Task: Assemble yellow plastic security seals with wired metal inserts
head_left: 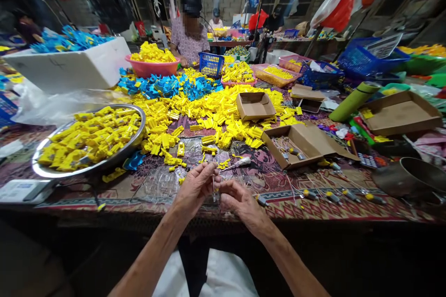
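My left hand (198, 183) is closed, thumb and fingertips pinched on thin pale strands that look like wires (213, 190). My right hand (240, 202) meets it from the right, its fingers curled and pressed together at the same strands; its exact grip is partly hidden. Just beyond the fingertips lies a screwdriver (244, 162) with a pale handle, its shaft pointing at my hands. Small yellow plastic parts (174, 160) are scattered close by on the patterned cloth. To the right, several small motors (332, 197) with wires and yellow ends lie in a row.
A metal bowl (142, 134) of yellow parts stands left, beside a white device (24, 191). Yellow pieces (223, 106) and blue pieces (167, 84) heap behind. An open cardboard box (291, 163) with motors, a green bottle (353, 102) and a metal pot (407, 178) are right. A person (191, 32) sits opposite.
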The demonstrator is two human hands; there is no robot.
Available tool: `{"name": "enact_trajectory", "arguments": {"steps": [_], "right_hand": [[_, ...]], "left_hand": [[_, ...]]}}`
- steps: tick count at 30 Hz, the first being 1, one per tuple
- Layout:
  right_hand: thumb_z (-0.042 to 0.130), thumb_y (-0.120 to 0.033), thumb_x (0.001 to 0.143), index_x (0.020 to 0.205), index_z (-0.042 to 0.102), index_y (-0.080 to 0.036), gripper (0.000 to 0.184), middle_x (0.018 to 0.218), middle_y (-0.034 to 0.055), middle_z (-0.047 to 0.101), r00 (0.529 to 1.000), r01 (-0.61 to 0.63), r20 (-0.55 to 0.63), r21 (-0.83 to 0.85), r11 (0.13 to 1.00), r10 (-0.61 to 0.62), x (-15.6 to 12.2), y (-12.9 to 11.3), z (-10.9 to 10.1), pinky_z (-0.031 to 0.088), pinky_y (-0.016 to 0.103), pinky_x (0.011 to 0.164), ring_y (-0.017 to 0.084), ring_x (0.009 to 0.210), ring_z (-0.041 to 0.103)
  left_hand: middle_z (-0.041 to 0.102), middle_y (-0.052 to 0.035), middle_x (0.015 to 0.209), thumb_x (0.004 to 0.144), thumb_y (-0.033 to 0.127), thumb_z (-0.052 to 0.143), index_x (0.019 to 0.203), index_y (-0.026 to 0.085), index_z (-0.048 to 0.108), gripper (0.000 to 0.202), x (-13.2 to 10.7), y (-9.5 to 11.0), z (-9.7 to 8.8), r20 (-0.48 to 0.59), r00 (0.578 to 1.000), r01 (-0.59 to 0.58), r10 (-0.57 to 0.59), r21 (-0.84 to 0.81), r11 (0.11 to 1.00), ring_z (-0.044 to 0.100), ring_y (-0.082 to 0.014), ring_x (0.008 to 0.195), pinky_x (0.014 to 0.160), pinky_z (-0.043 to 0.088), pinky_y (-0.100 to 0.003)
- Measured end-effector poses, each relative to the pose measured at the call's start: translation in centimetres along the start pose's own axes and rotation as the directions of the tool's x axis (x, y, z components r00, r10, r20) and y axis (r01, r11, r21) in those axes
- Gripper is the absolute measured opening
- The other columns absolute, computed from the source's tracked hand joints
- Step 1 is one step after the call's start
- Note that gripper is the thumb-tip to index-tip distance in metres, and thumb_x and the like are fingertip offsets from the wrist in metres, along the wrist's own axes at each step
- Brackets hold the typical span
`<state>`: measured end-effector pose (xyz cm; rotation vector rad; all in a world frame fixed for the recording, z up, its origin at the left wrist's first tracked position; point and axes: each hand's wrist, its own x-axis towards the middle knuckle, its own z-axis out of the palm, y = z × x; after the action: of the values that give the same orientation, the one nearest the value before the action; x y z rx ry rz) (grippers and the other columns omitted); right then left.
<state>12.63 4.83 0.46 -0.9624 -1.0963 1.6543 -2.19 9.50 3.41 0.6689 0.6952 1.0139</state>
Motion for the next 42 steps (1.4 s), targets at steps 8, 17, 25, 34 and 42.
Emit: {"name": "enact_trajectory", "arguments": {"steps": [8,17,25,34,42], "right_hand": [[0.070,-0.042,0.084,0.113,0.056,-0.022,0.038,0.094,0.0028,0.066,0.997,-0.045,0.064,0.180,0.983,0.034,-0.4,1.8,1.5,0.051,0.024,0.065,0.013,0.074,0.065],[0.066,-0.047,0.086,0.117,0.050,-0.021,0.044,0.083,0.0017,0.067,0.998,-0.047,0.050,0.029,0.998,0.046,-1.3,-0.3,1.4,0.048,0.024,0.060,0.012,0.067,0.062],[0.059,-0.040,0.089,0.112,0.051,-0.017,0.033,0.071,0.0000,0.066,0.995,-0.047,0.088,-0.060,0.997,0.052,-1.2,-1.1,1.2,0.042,0.023,0.053,0.008,0.050,0.053],[0.062,-0.043,0.086,0.110,0.054,-0.018,0.036,0.073,-0.0001,0.065,0.994,-0.082,0.069,-0.025,0.996,0.083,-1.1,-0.4,0.8,0.041,0.019,0.042,0.007,0.045,0.051],[0.066,-0.044,0.085,0.103,0.058,-0.017,0.033,0.070,-0.0015,0.062,0.995,-0.062,0.083,0.032,0.998,0.059,-1.2,-0.4,0.7,0.042,0.019,0.048,0.007,0.051,0.050]], "left_hand": [[0.063,-0.0001,0.082,0.078,0.034,0.076,0.086,0.016,0.066,0.023,-0.8,0.4,-0.4,-0.093,0.994,-0.047,0.050,0.025,0.999,0.063,-0.0091,0.072,0.061,0.051,-0.016],[0.060,0.0021,0.070,0.079,0.038,0.074,0.075,0.016,0.066,0.023,-1.2,0.6,-2.9,-0.126,0.979,-0.118,0.161,0.294,0.949,0.055,-0.0073,0.063,0.059,0.045,-0.016],[0.060,0.0016,0.072,0.077,0.038,0.075,0.087,0.017,0.070,0.024,-1.0,0.2,-3.3,-0.131,0.984,-0.077,0.121,0.300,0.951,0.055,-0.0079,0.065,0.061,0.045,-0.017],[0.063,-0.0009,0.077,0.081,0.037,0.072,0.091,0.017,0.067,0.023,-0.9,-0.4,-3.7,-0.084,0.994,-0.053,0.075,0.238,0.970,0.059,-0.0099,0.070,0.065,0.047,-0.019],[0.063,-0.0004,0.077,0.080,0.036,0.073,0.086,0.017,0.066,0.021,-0.8,-0.3,-3.5,-0.079,0.994,-0.052,0.073,0.241,0.969,0.059,-0.0100,0.071,0.067,0.046,-0.020]]}}
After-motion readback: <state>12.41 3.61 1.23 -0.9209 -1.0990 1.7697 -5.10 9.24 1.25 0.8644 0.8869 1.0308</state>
